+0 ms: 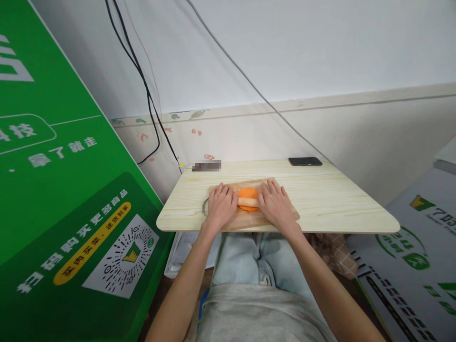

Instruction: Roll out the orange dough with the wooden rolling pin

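Note:
An orange lump of dough (247, 193) lies on a wooden board (249, 219) on a pale wooden table (338, 204). A wooden rolling pin (248, 202) lies across the dough. My left hand (221, 206) rests flat on the pin's left end, fingers stretched out. My right hand (276, 205) lies flat on the right end, fingers spread. Both palms press down on the pin rather than wrap round it.
A black phone (305, 161) lies at the table's far right edge. A dark blurred object (206, 166) sits at the far left edge. A green printed panel (64, 199) stands at my left, and a grey printed panel (416, 247) at my right. Black cables (142, 80) hang on the wall.

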Motion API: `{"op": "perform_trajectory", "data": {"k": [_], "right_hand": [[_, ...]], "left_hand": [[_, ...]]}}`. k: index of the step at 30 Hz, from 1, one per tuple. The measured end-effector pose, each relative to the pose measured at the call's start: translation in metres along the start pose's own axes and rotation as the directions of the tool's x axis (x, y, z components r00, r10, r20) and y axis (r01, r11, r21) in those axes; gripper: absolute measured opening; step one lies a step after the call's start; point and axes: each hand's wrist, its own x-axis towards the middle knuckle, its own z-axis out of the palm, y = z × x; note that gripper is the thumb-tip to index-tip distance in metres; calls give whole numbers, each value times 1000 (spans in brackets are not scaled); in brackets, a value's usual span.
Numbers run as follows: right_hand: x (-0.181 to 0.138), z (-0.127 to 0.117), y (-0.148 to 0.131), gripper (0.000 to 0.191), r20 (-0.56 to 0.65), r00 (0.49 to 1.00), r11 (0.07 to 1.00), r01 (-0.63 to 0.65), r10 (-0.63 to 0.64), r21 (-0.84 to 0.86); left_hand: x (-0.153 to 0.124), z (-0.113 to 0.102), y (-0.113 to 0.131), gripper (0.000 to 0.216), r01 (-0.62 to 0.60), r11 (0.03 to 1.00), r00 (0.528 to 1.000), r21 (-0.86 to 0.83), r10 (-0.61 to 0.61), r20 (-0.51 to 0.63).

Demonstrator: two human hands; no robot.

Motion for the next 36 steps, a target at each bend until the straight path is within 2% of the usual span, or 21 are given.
{"op": "perform_trajectory", "data": {"k": [3,6,9,12,14,16,19,23,25,27,30,33,36], "right_hand": [[-22,1,-6,61,-60,998,1000,15,-15,7],[-20,1,-7,60,-57,998,1000,-13,14,10],[10,-2,-1,59,27,999,999,-44,43,23],[47,-7,5,59,153,984,994,-95,87,50],[63,-9,7,58,183,975,989,-136,123,58],[67,-9,8,58,169,976,988,-145,134,59],[51,-4,5,59,127,985,990,-128,119,63],[18,3,-2,59,-1,997,996,-81,81,38],[15,4,-4,58,-36,997,997,-70,70,24],[24,1,-4,56,-5,996,996,-88,88,27],[52,-4,-2,54,75,988,989,-136,132,55],[77,-9,2,55,141,976,981,-177,166,74],[79,-9,4,54,167,972,982,-176,163,65]], "left_hand": [[-22,2,-2,49,7,999,999,-32,-9,-51],[-19,4,-5,49,2,1000,999,-23,-3,-38],[11,4,-5,48,-12,1000,999,2,12,46],[49,4,-3,46,41,999,993,4,-41,115],[66,3,-1,45,88,996,989,-3,-87,121],[71,3,0,47,118,993,986,4,-118,121],[56,4,-1,48,103,994,987,33,-106,123],[24,6,-4,49,42,998,997,52,-44,55],[21,7,-5,51,44,997,998,57,-47,52],[31,7,-5,51,63,996,993,58,-68,100],[60,7,-4,54,100,994,976,44,-106,188],[84,6,-3,59,124,992,965,21,-125,230],[87,7,-3,62,138,990,961,-1,-134,242]]}}
